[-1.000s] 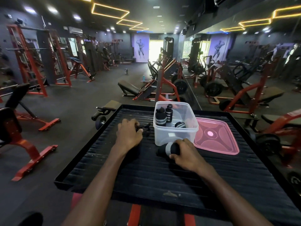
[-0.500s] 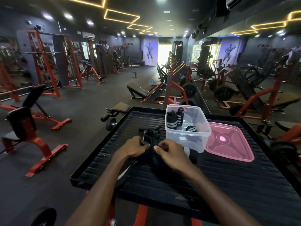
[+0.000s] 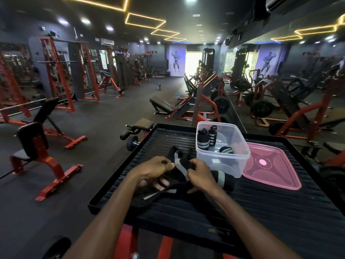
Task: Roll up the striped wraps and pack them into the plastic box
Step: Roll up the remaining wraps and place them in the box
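A black wrap with grey stripes [image 3: 172, 190] lies partly unrolled on the ridged black platform [image 3: 261, 206], its tail trailing toward the front left. My left hand [image 3: 153, 171] and my right hand [image 3: 200, 173] both pinch its upper end just left of the clear plastic box [image 3: 224, 161]. Inside the box two rolled striped wraps [image 3: 207, 138] stand upright and a third [image 3: 226, 150] lies on the bottom. Another rolled wrap [image 3: 222, 177] rests on the platform against the box's front wall, partly hidden by my right hand.
The pink lid [image 3: 270, 167] lies flat to the right of the box. The platform has a raised rim and sits on a red frame. A dumbbell [image 3: 132, 143] and a padded rest stand off its far left corner; gym machines fill the room behind.
My right hand let go of the rolled wrap by the box and joined the left hand. Together they pulled the loose wrap from the far left toward the middle and lifted its end.
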A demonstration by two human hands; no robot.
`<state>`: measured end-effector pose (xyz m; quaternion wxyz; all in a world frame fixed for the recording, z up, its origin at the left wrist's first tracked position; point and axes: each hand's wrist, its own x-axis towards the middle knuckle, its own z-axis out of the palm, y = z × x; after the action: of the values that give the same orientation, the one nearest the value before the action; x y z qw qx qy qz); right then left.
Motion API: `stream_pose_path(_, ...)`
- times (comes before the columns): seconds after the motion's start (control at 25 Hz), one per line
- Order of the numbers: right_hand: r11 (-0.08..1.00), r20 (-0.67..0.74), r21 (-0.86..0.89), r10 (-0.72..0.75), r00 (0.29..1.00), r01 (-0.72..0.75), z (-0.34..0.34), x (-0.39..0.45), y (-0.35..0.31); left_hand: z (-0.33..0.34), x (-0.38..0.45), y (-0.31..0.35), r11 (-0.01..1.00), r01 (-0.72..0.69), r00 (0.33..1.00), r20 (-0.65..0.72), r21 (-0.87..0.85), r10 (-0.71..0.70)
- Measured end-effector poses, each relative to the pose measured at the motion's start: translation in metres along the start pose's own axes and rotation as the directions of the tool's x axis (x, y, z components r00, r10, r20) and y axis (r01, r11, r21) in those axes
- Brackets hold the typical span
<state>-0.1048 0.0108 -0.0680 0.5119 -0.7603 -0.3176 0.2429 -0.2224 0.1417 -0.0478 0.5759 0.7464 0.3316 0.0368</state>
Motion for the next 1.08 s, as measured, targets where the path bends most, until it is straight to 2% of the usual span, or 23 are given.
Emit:
stream_pose_path(0.12, 0.998, 0.002, -0.005, -0.064, 0.998, 0.064, -0.005, -0.003, 0.003, -0.011, -0.002, 0.002, 0.999, 0.038, 0.999, 0.001, 0.025, -0.038)
stream_pose_path(0.28, 0.975, -0.062, -0.115, -0.199, 0.978, 0.191, -0.017, 0.004, 0.010, -0.026, -0.010, 0.006, 0.949, 0.093, 0.979, 0.145, 0.301, -0.142)
stream_pose_path(0.36, 0.982, -0.072, -0.032, -0.188, 0.980, 0.186, -0.021, 0.006, 0.010, -0.031, -0.014, 0.010, 0.941, 0.114, 0.948, 0.248, 0.319, -0.199)
stream_pose_path(0.44, 0.980, -0.045, 0.096, -0.171, 0.984, 0.174, -0.022, 0.005, 0.007, -0.032, -0.014, 0.014, 0.944, 0.107, 0.949, 0.251, 0.311, -0.190)
stream_pose_path(0.52, 0.972, 0.015, 0.190, -0.143, 0.990, 0.138, -0.023, 0.001, 0.003, -0.030, -0.005, 0.015, 0.968, 0.093, 0.986, 0.112, 0.234, -0.122)
stream_pose_path(0.6, 0.968, 0.086, 0.228, -0.128, 0.988, 0.105, -0.018, -0.001, 0.000, -0.028, 0.011, 0.012, 0.997, 0.079, 0.997, -0.015, 0.022, -0.078)
stream_pose_path(0.72, 0.961, 0.167, 0.275, -0.086, 0.982, 0.038, -0.009, -0.003, -0.002, -0.020, 0.031, 0.007, 0.950, 0.051, 0.991, -0.103, -0.307, -0.086)
stream_pose_path(0.88, 0.923, 0.314, 0.366, -0.005, 0.949, -0.116, 0.004, -0.004, -0.003, -0.004, 0.059, -0.004, 0.934, -0.101, 0.935, -0.354, -0.341, -0.028)
stream_pose_path(1.0, 0.959, 0.367, 0.188, 0.132, 0.921, -0.213, 0.005, 0.005, 0.004, 0.002, 0.068, -0.009, 0.850, -0.200, 0.928, -0.372, -0.487, 0.005)
stream_pose_path(1.08, 0.976, 0.255, 0.063, 0.186, 0.949, -0.208, 0.004, 0.012, 0.001, 0.004, 0.069, -0.013, 0.786, -0.230, 0.933, -0.360, -0.573, 0.010)
